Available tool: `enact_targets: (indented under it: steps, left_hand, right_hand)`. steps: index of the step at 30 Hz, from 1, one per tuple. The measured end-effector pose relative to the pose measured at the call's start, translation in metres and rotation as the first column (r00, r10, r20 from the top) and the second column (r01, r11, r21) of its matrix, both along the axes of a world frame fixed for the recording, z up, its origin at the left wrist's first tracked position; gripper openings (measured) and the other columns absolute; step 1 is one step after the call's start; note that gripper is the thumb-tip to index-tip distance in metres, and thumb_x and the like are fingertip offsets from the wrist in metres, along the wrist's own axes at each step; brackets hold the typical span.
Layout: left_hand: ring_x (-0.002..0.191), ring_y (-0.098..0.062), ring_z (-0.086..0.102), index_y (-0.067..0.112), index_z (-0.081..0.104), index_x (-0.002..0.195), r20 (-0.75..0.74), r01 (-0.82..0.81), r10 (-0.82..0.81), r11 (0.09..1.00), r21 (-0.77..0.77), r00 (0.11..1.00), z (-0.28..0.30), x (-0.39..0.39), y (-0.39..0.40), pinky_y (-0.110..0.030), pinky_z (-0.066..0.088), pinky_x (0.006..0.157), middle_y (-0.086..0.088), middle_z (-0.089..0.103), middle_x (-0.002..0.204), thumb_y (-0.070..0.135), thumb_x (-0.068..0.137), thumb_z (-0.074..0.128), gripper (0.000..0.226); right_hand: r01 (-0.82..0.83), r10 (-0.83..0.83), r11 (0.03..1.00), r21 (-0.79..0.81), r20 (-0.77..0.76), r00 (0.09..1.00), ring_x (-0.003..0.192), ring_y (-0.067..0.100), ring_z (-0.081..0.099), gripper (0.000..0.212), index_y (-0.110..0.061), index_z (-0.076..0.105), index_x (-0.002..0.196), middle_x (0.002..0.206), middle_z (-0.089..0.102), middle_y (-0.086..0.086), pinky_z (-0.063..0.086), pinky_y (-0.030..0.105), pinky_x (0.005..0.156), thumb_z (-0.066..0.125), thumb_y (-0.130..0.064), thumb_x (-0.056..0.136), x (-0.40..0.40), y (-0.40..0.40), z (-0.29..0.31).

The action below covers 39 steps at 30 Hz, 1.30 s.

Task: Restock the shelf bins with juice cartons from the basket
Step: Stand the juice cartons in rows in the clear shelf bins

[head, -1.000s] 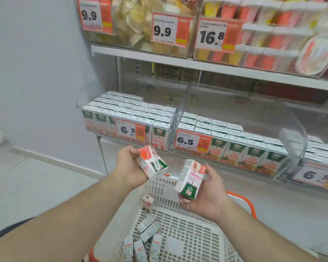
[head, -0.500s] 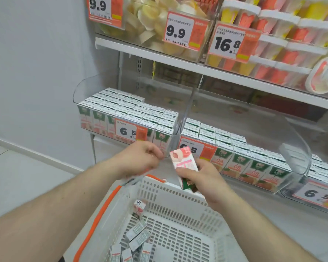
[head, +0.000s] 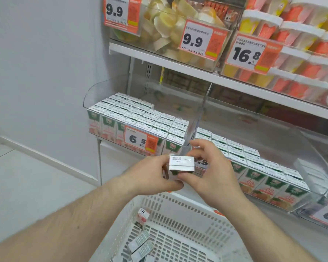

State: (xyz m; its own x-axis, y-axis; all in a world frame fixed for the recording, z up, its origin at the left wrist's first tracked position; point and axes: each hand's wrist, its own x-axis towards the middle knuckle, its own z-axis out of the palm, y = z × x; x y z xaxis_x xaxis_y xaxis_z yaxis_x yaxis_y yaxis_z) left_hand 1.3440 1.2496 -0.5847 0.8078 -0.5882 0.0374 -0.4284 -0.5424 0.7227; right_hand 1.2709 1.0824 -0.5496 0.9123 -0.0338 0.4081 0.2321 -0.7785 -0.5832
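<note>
Here the shelf carries two clear bins: the left bin is packed full, the middle bin has room at the back. Below, the white basket holds a few loose cartons. Both hands meet in front of the bins, the left hand and right hand each curled around cartons pressed together. Squeezed as a pair, one could slip and fall into the basket, or snag on the bin's front lip and knock the standing rows askew.

The single head-worn camera looks forward and down, close over the basket, facing the shelf bins.
</note>
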Motion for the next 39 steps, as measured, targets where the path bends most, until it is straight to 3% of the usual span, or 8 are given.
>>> enact_targets:
  steps: [4,8,14,17,19,23,29,39]
  left_hand:
    - [0.084,0.007,0.062,0.050,0.061,0.098,0.046,-0.037,0.043,0.991,-0.132,0.998,0.009,-0.003,-0.001,-0.023,0.051,0.071,0.025,0.067,0.091,0.057,0.063,0.061,0.035]
    - [0.088,0.000,0.064,0.043,0.060,0.106,0.121,-0.085,0.118,0.966,-0.245,0.986,0.024,-0.002,0.007,-0.036,0.054,0.077,0.020,0.069,0.096,0.048,0.071,0.064,0.036]
    - [0.095,-0.005,0.059,0.053,0.055,0.110,0.248,-0.261,0.261,0.965,-0.034,0.933,0.034,0.003,0.014,-0.035,0.052,0.080,0.018,0.061,0.094,0.064,0.069,0.056,0.042]
    - [0.100,-0.010,0.056,0.047,0.053,0.122,0.368,-0.301,0.266,0.953,0.040,0.891,0.041,-0.004,0.016,-0.036,0.048,0.084,0.013,0.057,0.098,0.050,0.079,0.062,0.044]
    - [0.103,-0.011,0.057,0.043,0.056,0.122,0.400,-0.344,0.317,0.939,-0.006,0.860,0.045,-0.006,0.020,-0.034,0.048,0.086,0.013,0.058,0.103,0.046,0.080,0.064,0.043]
    - [0.105,0.000,0.049,0.039,0.060,0.124,0.184,-0.377,0.393,0.919,-0.120,0.901,0.050,0.002,0.032,-0.022,0.041,0.085,0.021,0.055,0.113,0.060,0.073,0.074,0.057]
    - [0.090,0.013,0.057,0.046,0.068,0.095,-0.061,-0.331,0.335,0.856,-0.396,0.940,0.048,0.013,0.032,-0.006,0.039,0.069,0.019,0.069,0.094,0.051,0.074,0.077,0.024]
    - [0.084,0.001,0.062,0.031,0.068,0.105,-0.238,-0.597,0.555,0.665,-0.449,0.797,0.045,0.057,0.045,-0.013,0.038,0.065,0.013,0.065,0.094,0.026,0.085,0.069,0.021]
  right_hand:
    - [-0.105,0.106,0.994,-0.014,0.136,0.985,0.117,0.007,0.054,0.091,-0.071,0.029,0.125,0.115,0.060,-0.030,0.041,0.034,0.102,0.086,-0.025,0.072,0.000,0.004,0.000]
    - [-0.105,0.125,0.988,-0.116,0.186,0.974,0.128,-0.005,0.038,0.076,-0.046,0.031,0.142,0.135,0.043,-0.031,0.036,0.034,0.107,0.070,-0.045,0.076,0.007,0.001,-0.002]
    - [-0.105,0.175,0.971,-0.217,0.333,0.927,0.133,0.011,0.046,0.080,-0.026,0.043,0.140,0.142,0.050,-0.006,0.042,0.040,0.108,0.068,-0.063,0.073,0.018,0.019,-0.002]
    - [-0.106,0.154,0.982,-0.155,0.345,0.926,0.116,-0.005,0.053,0.062,-0.021,0.058,0.125,0.122,0.060,-0.015,0.041,0.015,0.100,0.070,-0.054,0.074,0.025,0.036,-0.002]
    - [-0.082,0.045,0.991,0.110,0.302,0.952,0.092,-0.008,0.059,0.039,-0.023,0.066,0.102,0.096,0.064,-0.023,0.043,0.008,0.081,0.071,-0.044,0.071,0.029,0.042,0.000]
    - [0.024,0.070,0.459,0.888,-0.063,0.996,0.084,0.029,0.071,0.025,-0.008,0.065,0.097,0.096,0.074,0.014,0.059,0.036,0.069,0.055,-0.027,0.084,0.042,0.036,0.015]
    - [0.149,0.216,0.171,0.974,-0.184,0.959,0.097,0.040,0.071,0.034,-0.003,0.061,0.107,0.107,0.071,0.026,0.060,0.048,0.078,0.045,-0.032,0.099,0.059,0.039,0.038]
    - [0.316,0.076,0.459,0.830,-0.392,0.917,0.080,0.031,0.075,0.027,-0.014,0.057,0.093,0.078,0.072,0.012,0.060,0.053,0.076,0.059,-0.041,0.096,0.147,0.032,0.082]
